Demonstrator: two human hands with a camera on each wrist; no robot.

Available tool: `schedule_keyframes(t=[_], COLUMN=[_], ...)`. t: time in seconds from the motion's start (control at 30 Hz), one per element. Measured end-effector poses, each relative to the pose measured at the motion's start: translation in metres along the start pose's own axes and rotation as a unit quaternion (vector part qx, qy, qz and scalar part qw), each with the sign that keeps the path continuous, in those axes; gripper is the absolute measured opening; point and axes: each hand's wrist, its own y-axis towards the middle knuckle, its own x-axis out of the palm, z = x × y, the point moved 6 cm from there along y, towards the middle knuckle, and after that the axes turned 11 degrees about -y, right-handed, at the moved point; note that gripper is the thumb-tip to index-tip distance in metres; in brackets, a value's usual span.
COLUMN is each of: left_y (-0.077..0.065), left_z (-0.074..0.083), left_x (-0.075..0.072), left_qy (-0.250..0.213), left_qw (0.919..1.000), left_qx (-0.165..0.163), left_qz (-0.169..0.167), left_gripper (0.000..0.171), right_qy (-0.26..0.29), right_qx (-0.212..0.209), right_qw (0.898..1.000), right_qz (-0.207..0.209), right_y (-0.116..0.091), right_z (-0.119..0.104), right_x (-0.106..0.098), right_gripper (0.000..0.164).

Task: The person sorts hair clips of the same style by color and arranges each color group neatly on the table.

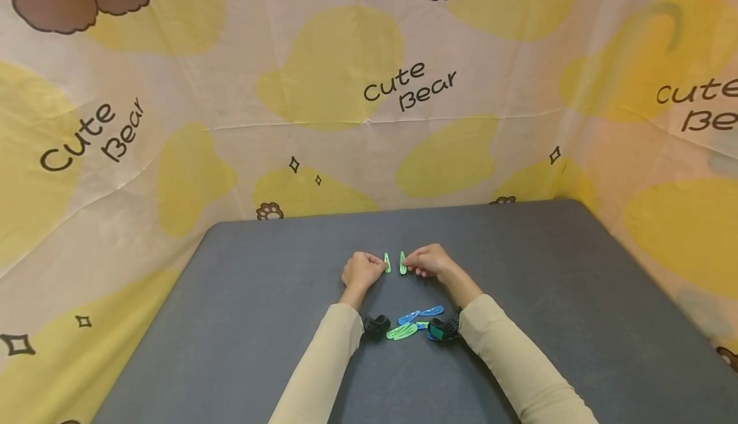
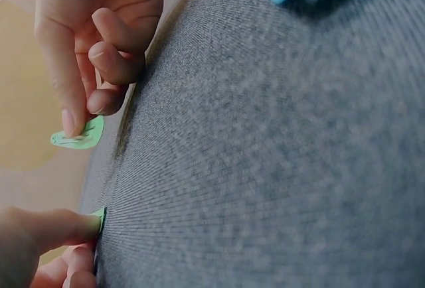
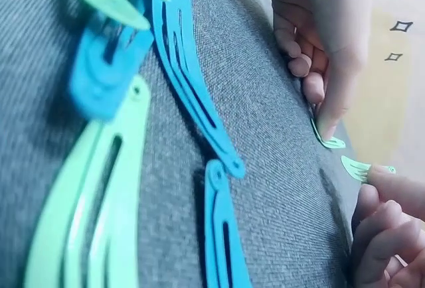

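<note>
My left hand (image 1: pixel 363 270) has its fingertips on a green snap hair clip (image 1: pixel 387 262), low at the table's surface. Just to the right, my right hand (image 1: pixel 431 262) pinches a second green snap hair clip (image 1: pixel 403 263) between thumb and fingertips. The two clips stand side by side, a small gap apart, their narrow ends pointing away from me. In the left wrist view, the right hand's clip (image 2: pixel 83 135) shows nearly whole, while the left thumb covers most of the other clip (image 2: pixel 101 215).
Between my forearms lies a loose pile of blue clips (image 1: pixel 431 311) and green clips (image 1: pixel 401 332), some overlapping. My right wrist's black camera (image 1: pixel 442 329) hides part of it. The grey table (image 1: pixel 259 321) meets a printed cloth (image 1: pixel 357 155) at its back and sides.
</note>
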Motion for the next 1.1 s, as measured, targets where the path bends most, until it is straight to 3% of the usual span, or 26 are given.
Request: schedule_keyframes(t=[0.87, 1.1], left_y=[0.000, 0.000], left_z=[0.000, 0.000], left_x=[0.000, -0.001], left_qy=[0.003, 0.005], left_qw=[1.0000, 1.0000], left_qx=[-0.002, -0.005], left_qz=[-0.004, -0.007], left_gripper=[0.015, 0.015], right_qy=[-0.013, -0.045], right_qx=[0.023, 0.040], right_qw=[0.998, 0.995], right_qz=[0.060, 0.085], right_y=[0.011, 0.014], right_z=[-0.003, -0.002], right_x=[0.007, 0.008], right_gripper=[0.013, 0.018])
